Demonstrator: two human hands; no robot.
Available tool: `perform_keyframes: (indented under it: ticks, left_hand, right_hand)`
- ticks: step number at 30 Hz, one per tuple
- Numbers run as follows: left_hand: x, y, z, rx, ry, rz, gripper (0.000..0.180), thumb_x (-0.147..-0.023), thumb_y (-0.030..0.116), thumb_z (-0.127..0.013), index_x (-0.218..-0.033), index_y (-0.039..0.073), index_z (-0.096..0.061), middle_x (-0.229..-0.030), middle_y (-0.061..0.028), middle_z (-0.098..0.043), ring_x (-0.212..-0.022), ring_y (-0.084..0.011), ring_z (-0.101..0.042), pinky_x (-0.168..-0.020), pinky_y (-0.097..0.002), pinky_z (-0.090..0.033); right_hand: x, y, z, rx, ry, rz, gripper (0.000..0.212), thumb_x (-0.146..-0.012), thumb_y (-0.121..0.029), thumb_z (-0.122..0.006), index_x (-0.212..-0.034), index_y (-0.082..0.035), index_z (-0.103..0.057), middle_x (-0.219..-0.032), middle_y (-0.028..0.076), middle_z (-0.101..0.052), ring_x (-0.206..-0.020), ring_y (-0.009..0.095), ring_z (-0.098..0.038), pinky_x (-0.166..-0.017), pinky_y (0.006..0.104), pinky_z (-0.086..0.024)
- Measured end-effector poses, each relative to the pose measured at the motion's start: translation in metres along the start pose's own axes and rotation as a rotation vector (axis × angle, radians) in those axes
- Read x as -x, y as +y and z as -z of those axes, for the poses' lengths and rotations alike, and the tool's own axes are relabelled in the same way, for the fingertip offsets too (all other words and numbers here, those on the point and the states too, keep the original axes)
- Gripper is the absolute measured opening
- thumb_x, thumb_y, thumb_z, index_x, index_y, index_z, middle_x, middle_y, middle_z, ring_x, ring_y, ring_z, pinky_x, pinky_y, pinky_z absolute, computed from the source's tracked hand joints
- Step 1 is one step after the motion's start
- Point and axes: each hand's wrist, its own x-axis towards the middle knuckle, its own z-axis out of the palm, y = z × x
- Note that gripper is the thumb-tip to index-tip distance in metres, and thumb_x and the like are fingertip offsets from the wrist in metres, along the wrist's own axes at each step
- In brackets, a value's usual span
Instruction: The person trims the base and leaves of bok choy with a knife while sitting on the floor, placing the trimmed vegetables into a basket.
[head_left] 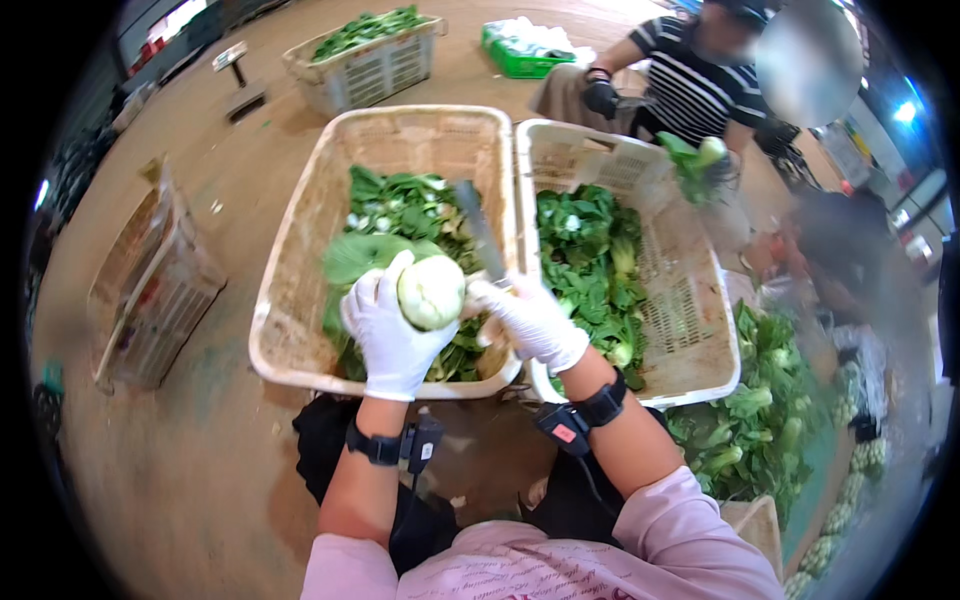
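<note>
Over a stained crate (295, 310), a leafy vegetable (432, 293) is being gripped by the left hand (392, 335), a knife (482, 232) at its one o'clock by the right hand (538, 325). Toward twelve, brown floor (240, 450) is being occupied by a green basket (515, 66).

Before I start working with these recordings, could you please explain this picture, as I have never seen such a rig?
There is no machine: the left grip and right grip are a person's own white-gloved hands. A wide fisheye camera on that person's head looks down, so straight edges bend near the rim. The left grip holds a pale, round-based leafy vegetable; the right grip holds a knife, its blade pointing away. Two crates stand side by side: the left crate contains loose leaves, the right crate leafy greens. Beyond the right crate is a co-worker in a striped top.
</note>
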Motion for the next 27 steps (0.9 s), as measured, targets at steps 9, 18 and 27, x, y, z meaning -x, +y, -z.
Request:
perform_keyframes:
  ticks: [9, 18, 27]
  left_hand:
    - [0.001, -0.011, 0.006, 0.356, -0.183, 0.203, 0.073, -0.053, 0.024, -0.087, -0.113, 0.006, -0.048, -0.098, -0.0134, -0.062, -0.090, -0.0268, -0.062, -0.080, -0.0364, -0.049]
    - [0.002, -0.005, 0.007, 0.351, -0.172, 0.119, 0.052, -0.052, 0.032, -0.083, -0.091, 0.006, -0.059, -0.082, -0.0089, -0.064, -0.077, -0.0275, -0.063, -0.072, -0.0369, -0.049]
    - [0.007, -0.003, 0.021, 0.208, -0.099, 0.066, 0.077, -0.052, 0.030, -0.084, -0.117, 0.008, -0.048, -0.097, -0.0101, -0.060, -0.089, -0.0303, -0.057, -0.083, -0.0399, -0.043]
  right_hand:
    - [0.009, -0.005, 0.001, 0.877, 0.369, 0.642, 0.018, -0.077, -0.013, -0.063, -0.095, -0.010, -0.060, -0.080, 0.011, -0.061, -0.071, 0.030, -0.061, -0.061, 0.0355, -0.049]
    - [0.004, 0.007, -0.009, 1.282, 0.198, 0.672, 0.011, -0.074, -0.021, -0.064, -0.083, -0.016, -0.060, -0.071, 0.006, -0.057, -0.067, 0.026, -0.060, -0.056, 0.0364, -0.048]
    - [-0.039, 0.046, 0.046, 1.421, 0.213, -0.140, 0.012, -0.080, -0.020, -0.058, -0.085, -0.011, -0.065, -0.072, 0.011, -0.063, -0.069, 0.030, -0.061, -0.063, 0.0398, -0.049]
